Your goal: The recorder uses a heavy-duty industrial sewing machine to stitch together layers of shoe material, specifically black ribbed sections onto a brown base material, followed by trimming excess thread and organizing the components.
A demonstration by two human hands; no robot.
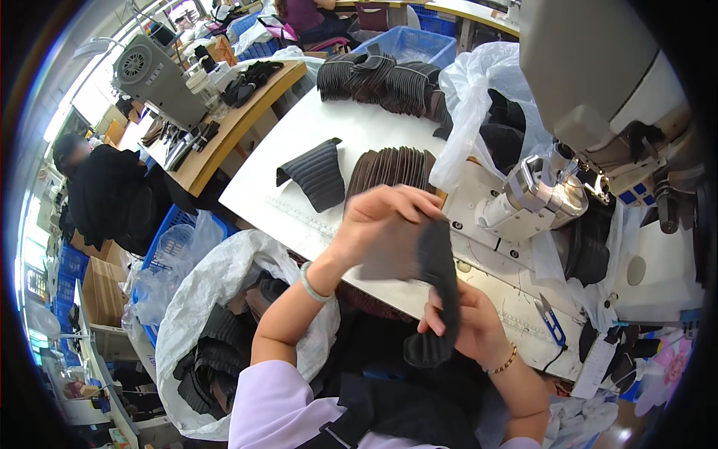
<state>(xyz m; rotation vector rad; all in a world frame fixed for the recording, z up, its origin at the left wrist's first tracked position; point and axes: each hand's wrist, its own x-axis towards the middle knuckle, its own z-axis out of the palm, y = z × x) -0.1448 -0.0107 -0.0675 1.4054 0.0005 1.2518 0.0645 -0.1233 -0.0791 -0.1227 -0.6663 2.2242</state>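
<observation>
Above the near edge of the white sewing table (258,176), I hold a curved black fabric piece (440,262) with a grey-brown inner side, partly blurred by motion. My left hand (381,213) pinches its upper end. Lower down, my right hand (473,318) grips the same piece with the fingers closed round its edge, and its ribbed end hangs below. Just beyond my left hand stands a stack of brown pieces (390,166). A single ribbed black piece (318,178) lies on the table left of that stack.
A sewing machine head (535,196) stands to the right, with blue-handled snips (552,323) nearby. Bundled black pieces (378,81) and a clear plastic bag (479,90) lie at the back. A white sack (194,299) of ribbed pieces sits left; another person (112,187) is beyond.
</observation>
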